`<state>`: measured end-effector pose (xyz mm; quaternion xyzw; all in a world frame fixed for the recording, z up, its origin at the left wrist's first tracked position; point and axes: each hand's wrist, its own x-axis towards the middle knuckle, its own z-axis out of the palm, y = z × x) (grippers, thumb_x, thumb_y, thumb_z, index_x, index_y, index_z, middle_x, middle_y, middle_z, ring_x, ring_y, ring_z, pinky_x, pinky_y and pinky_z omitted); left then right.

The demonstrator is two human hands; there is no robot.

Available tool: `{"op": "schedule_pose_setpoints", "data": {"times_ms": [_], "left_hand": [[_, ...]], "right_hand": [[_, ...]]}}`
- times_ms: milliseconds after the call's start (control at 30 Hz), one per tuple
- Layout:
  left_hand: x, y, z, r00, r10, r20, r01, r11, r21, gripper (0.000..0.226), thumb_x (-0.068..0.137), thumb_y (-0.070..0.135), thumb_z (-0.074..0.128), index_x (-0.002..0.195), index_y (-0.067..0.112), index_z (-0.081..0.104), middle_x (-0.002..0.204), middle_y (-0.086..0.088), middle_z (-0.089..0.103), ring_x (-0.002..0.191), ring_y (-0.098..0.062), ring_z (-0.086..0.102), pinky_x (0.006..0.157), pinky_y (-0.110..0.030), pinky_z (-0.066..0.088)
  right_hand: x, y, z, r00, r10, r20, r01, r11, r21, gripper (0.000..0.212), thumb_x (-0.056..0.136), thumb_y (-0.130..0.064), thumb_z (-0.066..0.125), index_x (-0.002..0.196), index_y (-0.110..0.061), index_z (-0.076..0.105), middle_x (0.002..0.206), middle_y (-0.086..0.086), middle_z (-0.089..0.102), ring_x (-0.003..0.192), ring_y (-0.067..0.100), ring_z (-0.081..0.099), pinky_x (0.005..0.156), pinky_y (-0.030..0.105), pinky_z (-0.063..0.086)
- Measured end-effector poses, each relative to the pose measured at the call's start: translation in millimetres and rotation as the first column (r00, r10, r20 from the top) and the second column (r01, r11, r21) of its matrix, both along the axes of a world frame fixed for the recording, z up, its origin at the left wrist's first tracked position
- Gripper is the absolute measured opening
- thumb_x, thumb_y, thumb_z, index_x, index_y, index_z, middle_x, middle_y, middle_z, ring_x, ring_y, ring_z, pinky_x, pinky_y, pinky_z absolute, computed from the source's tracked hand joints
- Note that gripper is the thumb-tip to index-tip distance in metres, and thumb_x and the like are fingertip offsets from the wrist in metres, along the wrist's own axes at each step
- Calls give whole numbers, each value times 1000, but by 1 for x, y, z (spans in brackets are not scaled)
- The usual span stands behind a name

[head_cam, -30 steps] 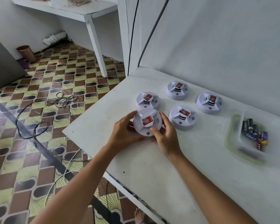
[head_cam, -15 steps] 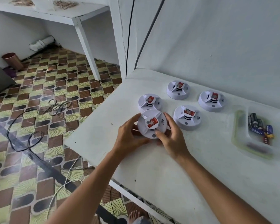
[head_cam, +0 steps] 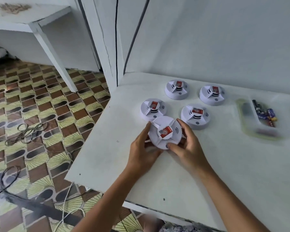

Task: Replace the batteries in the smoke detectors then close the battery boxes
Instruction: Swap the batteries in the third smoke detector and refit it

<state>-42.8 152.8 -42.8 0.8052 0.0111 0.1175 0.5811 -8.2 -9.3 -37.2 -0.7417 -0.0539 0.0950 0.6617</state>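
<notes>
Both hands (head_cam: pixel 141 152) (head_cam: pixel 188 149) grip the smoke detector (head_cam: pixel 165 132) near the table (head_cam: pixel 107 156) edge.

4 detectors (head_cam: pixel 195 116) on table (head_cam: pixel 208 173); battery tray (head_cam: pixel 241 124) right

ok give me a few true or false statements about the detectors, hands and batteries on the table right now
1. Five detectors are on the table. True.
2. Both hands hold the nearest detector. True: the left hand and right hand grip its sides.
3. The batteries lie loose on the table. False: they sit in a clear tray on the right.
4. The held detector is flipped with its back up. False: its red label faces up.
5. The right hand holds a battery. False: it holds only the detector.
</notes>
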Motion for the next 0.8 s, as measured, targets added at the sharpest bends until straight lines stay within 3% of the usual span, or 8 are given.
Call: {"op": "schedule_pose_setpoints", "data": {"times_ms": [133,333,567,800], "left_hand": [[8,16,3,990,-121,-66,121,993,-2,80,74,3,80,133,40,42,111,5,70,94,-4,70,79,-21,56],[12,26,9,977,-202,-72,201,979,-18,82,67,10,87,133,37,46,113,7,70,93,-9,70,79,-21,55],[15,27,7,973,-230,-35,228,973,-46,80,74,10,83,143,15,44,125,3,66,104,-11,68,86,-24,54],[15,28,-1,974,-221,-49,218,975,-50,81,75,7,80,143,24,39,129,1,62,104,-11,68,87,-28,56]], "right_hand": [[-9,6,-5,994,-99,49,101,994,-29,74,67,-19,71,136,-32,46,126,-9,63,115,9,61,97,44,51],[-17,12,-6,979,-173,105,181,981,-70,77,67,-21,72,138,-30,45,126,-9,63,115,7,61,97,40,52],[-16,15,-6,971,-195,137,208,974,-87,76,68,-20,76,136,-33,45,124,-10,64,113,5,62,95,36,53],[-17,18,-2,964,-201,177,224,967,-120,72,67,-22,76,125,-51,43,121,-16,64,110,0,62,90,24,53]]}}
